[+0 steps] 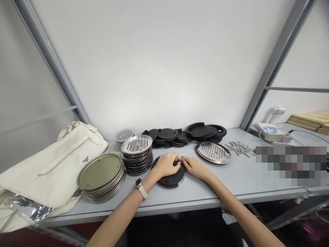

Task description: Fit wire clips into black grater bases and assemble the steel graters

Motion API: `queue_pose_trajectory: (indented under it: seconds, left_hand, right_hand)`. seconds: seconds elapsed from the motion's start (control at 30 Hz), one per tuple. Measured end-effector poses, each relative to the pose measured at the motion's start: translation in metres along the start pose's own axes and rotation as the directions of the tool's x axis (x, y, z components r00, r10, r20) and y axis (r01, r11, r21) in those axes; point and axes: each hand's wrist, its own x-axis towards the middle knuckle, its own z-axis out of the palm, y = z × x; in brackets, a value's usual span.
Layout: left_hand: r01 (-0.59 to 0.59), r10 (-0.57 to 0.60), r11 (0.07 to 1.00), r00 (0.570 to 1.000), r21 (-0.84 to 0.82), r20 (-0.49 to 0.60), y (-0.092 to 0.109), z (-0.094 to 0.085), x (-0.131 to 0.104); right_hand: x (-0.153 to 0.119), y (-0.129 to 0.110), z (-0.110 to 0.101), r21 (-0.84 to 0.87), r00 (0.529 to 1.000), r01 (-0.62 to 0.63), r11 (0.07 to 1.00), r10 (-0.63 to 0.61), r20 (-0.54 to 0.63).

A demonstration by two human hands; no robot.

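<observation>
A round black disc (pixel 169 179) with a thin silver edge lies on the grey table in front of me. My left hand (pixel 168 164) rests over its upper part, fingers curled onto it. At the disc's upper right edge, my right hand (pixel 191 166) pinches a small metallic piece (pixel 179 159), mostly hidden by the fingers. Just left of the disc stands a stack of round metal graters (pixel 136 145). Behind my hands lie several black round holders (pixel 167 133). A grater in a black rim (pixel 214 152) is to the right, beside a pile of small metal clips (pixel 240 149).
Olive round plates (pixel 100 172) are stacked at the left, next to a cream cloth bag (pixel 51 164). Smaller perforated discs (pixel 124 135) stand behind the graters. Grey metal posts flank the table (pixel 205 195). A white device with cables (pixel 277 136) sits at the right.
</observation>
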Motion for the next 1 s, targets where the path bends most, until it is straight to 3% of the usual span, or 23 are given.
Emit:
queue_pose_trajectory:
  seconds: [0.3, 0.5, 1.0]
  left_hand:
    - [0.029, -0.029, 1.0, 1.0, 0.003, -0.01, 0.002, -0.001, 0.0]
    - [0.041, -0.041, 0.999, 0.999, 0.011, 0.016, 0.003, 0.0, 0.0]
    - [0.015, -0.015, 0.999, 1.0, 0.03, 0.012, 0.003, 0.001, 0.001]
  right_hand:
    - [-0.006, -0.006, 0.012, -0.169, 0.99, -0.135, 0.976, 0.127, -0.06]
    - [-0.011, -0.01, 0.013, -0.225, 0.986, -0.16, 0.961, 0.147, -0.074]
    - [-0.009, -0.01, 0.011, -0.154, 0.984, -0.153, 0.976, 0.137, -0.111]
